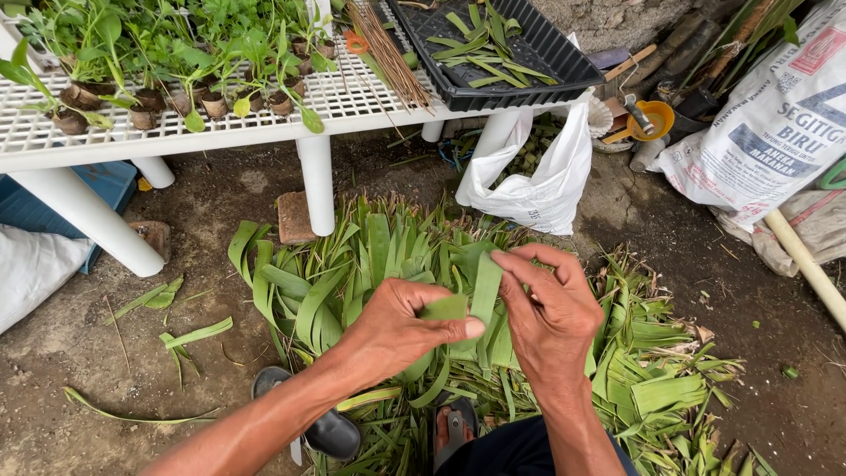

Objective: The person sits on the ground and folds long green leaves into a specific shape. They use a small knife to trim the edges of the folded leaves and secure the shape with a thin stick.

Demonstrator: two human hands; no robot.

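Note:
Both my hands hold one long green leaf strip (484,295) above a heap of cut green leaves (370,264) on the ground. My left hand (401,326) pinches the folded lower end of the strip between thumb and fingers. My right hand (551,308) grips the upper part of the strip, fingers curled over it. The two hands are close together, almost touching.
A white slatted table (53,141) carries seedlings in small leaf pots (211,104), a bundle of thin sticks (388,53) and a black tray (564,62). A white plastic bag (538,189), a printed sack (775,123), a brick (295,216) and black sandals (330,432) lie around.

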